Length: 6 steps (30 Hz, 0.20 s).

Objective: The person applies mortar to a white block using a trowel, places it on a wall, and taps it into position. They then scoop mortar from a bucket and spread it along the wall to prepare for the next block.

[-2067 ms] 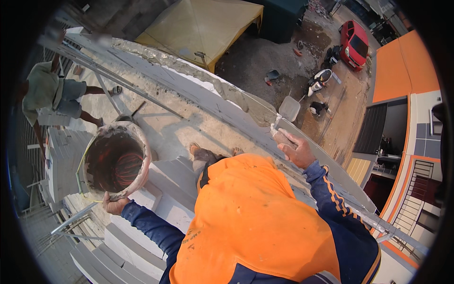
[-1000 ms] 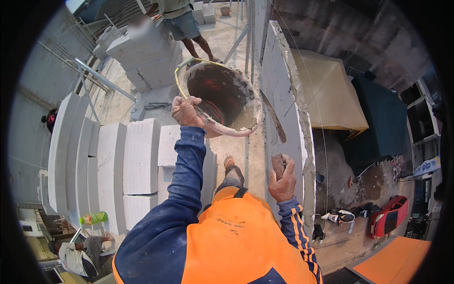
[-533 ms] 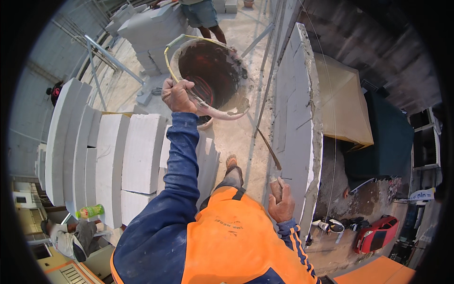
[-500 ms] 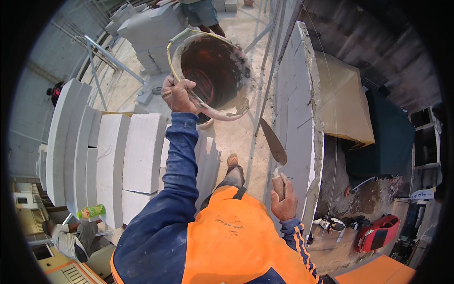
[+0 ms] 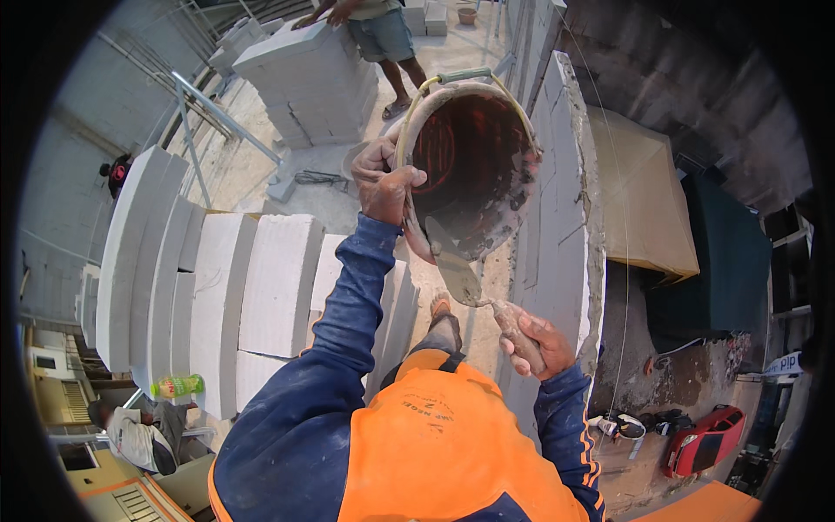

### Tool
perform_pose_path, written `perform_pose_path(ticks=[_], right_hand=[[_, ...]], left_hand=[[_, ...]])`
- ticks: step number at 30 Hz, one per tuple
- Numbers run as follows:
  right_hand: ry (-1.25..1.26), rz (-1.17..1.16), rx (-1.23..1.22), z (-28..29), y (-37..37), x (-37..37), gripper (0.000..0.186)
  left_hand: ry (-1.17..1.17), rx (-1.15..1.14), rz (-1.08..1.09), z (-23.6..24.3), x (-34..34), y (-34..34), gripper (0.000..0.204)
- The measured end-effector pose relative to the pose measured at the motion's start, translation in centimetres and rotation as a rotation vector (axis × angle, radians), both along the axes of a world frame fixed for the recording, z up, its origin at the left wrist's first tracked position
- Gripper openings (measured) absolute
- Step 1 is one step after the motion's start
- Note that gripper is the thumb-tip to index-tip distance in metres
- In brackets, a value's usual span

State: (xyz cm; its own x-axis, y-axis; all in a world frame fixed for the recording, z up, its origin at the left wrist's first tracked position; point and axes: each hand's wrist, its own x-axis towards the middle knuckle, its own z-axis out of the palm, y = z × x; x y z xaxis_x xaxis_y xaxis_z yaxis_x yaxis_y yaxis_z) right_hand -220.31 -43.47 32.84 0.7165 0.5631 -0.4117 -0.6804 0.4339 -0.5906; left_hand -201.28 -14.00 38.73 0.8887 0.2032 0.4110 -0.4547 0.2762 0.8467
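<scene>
My left hand (image 5: 384,184) is closed on the rim of a mortar-stained bucket (image 5: 478,209), which is tipped so its dark inside faces me. Its yellow wire handle with a green grip (image 5: 465,76) arches over the far side. Grey residue clings to the bucket's wall and lip. In my right hand (image 5: 537,342) the fingers wrap round the handle of a trowel (image 5: 454,270). The trowel's blade points up and left, overlapping the near lip of the bucket; whether it touches the lip I cannot tell.
A light block wall (image 5: 557,183) with mortar on top runs along my right, with a drop beyond it to a red car (image 5: 706,441). White blocks (image 5: 278,283) are stacked on my left, carrying a bottle (image 5: 177,385). Another person (image 5: 383,39) stands ahead by more blocks (image 5: 304,83).
The bucket and my left hand have moved right, toward the wall. My right hand has risen slightly, and the trowel's blade has swung left to the bucket's lip.
</scene>
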Motion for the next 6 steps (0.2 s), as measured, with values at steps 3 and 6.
perform_pose_path(ticks=[3, 6], right_hand=[[-0.080, -0.192, 0.049, -0.5, -0.9, -4.2, 0.055], [-0.211, -0.266, -0.382, -2.0, -5.2, -11.8, 0.066]], left_hand=[[0.058, -0.231, 0.154, -1.5, 0.4, -0.7, 0.028], [0.183, -0.422, 0.276, -3.6, 1.5, -0.3, 0.028]])
